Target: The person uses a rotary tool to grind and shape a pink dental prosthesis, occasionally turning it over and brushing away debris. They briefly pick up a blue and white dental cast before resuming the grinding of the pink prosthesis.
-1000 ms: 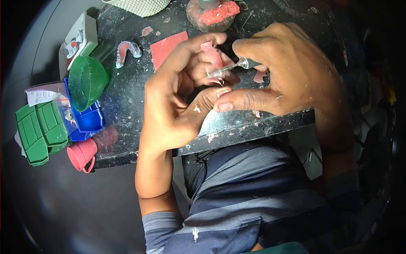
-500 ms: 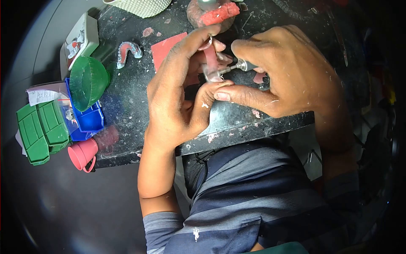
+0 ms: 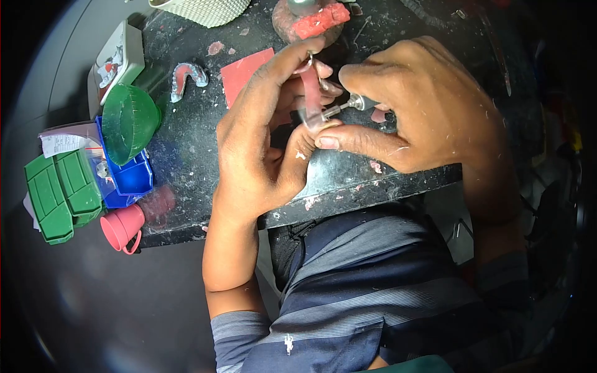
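My left hand (image 3: pixel 261 130) is closed on a pink denture piece (image 3: pixel 312 88) with small metal wire clasps, pinched between thumb and fingers. In my right hand (image 3: pixel 423 105) is a rotary handpiece (image 3: pixel 360 101), its thin shank pointing left. The handpiece's tip meets the lower end of the denture piece, where the outline is blurred. My right thumb rests against the tip of my left thumb. Part of the handpiece's body is hidden by my right fingers.
Around the black worktop (image 3: pixel 186 149) are a red wax sheet (image 3: pixel 245 69), a dental arch piece (image 3: pixel 188 79), a green bowl (image 3: pixel 130 121), blue tray (image 3: pixel 134 177), green trays (image 3: pixel 62 193), pink cup (image 3: pixel 122 225), white box (image 3: pixel 130 56), woven basket (image 3: pixel 208 9) and red block (image 3: pixel 320 20).
The handpiece tip has shifted slightly down and left along the denture piece's lower end. Both hands keep nearly the same place and grip.
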`<state>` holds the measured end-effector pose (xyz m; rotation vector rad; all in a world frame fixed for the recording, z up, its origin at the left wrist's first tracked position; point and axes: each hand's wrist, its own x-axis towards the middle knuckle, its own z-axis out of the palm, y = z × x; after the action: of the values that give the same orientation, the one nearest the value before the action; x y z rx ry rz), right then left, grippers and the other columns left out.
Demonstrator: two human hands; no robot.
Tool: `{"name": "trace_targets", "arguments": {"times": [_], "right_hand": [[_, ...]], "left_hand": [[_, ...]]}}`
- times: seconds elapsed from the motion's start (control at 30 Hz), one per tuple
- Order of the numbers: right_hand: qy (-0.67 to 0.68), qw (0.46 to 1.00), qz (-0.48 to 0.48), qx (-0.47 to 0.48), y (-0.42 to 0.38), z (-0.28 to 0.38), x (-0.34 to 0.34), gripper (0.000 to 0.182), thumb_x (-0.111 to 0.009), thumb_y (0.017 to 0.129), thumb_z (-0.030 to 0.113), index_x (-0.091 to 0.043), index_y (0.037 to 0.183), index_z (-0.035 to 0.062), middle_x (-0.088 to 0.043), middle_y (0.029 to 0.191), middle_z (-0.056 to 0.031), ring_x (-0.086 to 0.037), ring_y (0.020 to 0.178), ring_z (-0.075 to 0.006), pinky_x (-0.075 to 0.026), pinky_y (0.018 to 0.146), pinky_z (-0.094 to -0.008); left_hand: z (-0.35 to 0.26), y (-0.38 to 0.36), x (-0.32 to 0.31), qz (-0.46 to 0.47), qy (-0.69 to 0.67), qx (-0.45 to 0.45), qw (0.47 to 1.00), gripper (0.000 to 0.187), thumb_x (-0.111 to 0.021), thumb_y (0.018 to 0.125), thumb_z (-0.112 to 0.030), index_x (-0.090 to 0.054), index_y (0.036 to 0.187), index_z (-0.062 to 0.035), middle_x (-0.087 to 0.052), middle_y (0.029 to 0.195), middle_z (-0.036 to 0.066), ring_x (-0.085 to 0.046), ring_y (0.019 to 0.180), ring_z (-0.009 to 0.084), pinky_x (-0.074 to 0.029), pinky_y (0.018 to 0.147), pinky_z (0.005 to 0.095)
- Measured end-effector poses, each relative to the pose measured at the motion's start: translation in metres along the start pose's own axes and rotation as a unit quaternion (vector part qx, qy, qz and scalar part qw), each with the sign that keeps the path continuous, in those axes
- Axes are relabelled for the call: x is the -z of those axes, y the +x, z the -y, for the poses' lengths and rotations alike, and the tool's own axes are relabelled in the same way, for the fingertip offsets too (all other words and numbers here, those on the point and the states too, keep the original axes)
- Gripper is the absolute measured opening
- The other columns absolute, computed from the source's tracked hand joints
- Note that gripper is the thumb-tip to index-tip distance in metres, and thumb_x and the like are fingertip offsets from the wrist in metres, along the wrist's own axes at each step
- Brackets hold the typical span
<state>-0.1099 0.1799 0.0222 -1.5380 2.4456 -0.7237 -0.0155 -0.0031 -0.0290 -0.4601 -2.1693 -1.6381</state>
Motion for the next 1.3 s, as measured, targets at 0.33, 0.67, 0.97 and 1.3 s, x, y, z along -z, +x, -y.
{"name": "trace_targets", "arguments": {"times": [0.33, 0.67, 0.97, 1.3], "right_hand": [[0.01, 1.0, 0.021, 0.006, 0.0038, -0.0021, 0.0016, 0.055, -0.076, 0.082, 0.052, -0.069, 0.088, -0.0022, -0.064, 0.063, -0.0133, -0.065, 0.053, -0.0248, -0.049, 0.052, -0.0349], [-0.01, 1.0, 0.024, -0.006, 0.0008, 0.0002, -0.0029, 0.054, -0.074, 0.082, 0.055, -0.071, 0.09, 0.0016, -0.063, 0.061, -0.01, -0.065, 0.056, -0.0246, -0.049, 0.06, -0.0372], [-0.021, 0.998, 0.048, -0.022, 0.0022, -0.0002, -0.0003, 0.054, -0.072, 0.082, 0.057, -0.072, 0.092, 0.0035, -0.064, 0.062, -0.0085, -0.065, 0.059, -0.0254, -0.048, 0.067, -0.0395], [-0.015, 0.999, 0.025, -0.016, 0.0001, -0.0016, -0.0008, 0.055, -0.074, 0.08, 0.057, -0.071, 0.09, 0.0036, -0.065, 0.063, -0.0087, -0.065, 0.058, -0.0262, -0.049, 0.063, -0.0387]], "left_hand": [[-0.0011, -0.0009, 0.0029, 0.017, -0.011, 0.036, 0.999, 0.059, -0.067, 0.083, 0.008, -0.048, 0.139, 0.0068, -0.063, 0.122, 0.02, -0.07, 0.103, 0.0249, -0.058, 0.09, 0.0361], [-0.0029, -0.0011, 0.0022, 0.02, 0.009, 0.052, 0.998, 0.058, -0.069, 0.083, 0.004, -0.051, 0.138, 0.005, -0.064, 0.124, 0.02, -0.07, 0.104, 0.0249, -0.058, 0.089, 0.0357], [-0.0021, -0.0021, 0.003, 0.043, 0.029, 0.082, 0.995, 0.06, -0.069, 0.082, 0.004, -0.052, 0.139, 0.0005, -0.065, 0.114, 0.017, -0.07, 0.099, 0.0248, -0.058, 0.087, 0.036], [-0.0062, -0.0022, 0.0003, 0.025, -0.052, 0.086, 0.995, 0.058, -0.067, 0.085, 0.008, -0.047, 0.14, 0.007, -0.063, 0.124, 0.019, -0.069, 0.105, 0.025, -0.056, 0.093, 0.035]]}}
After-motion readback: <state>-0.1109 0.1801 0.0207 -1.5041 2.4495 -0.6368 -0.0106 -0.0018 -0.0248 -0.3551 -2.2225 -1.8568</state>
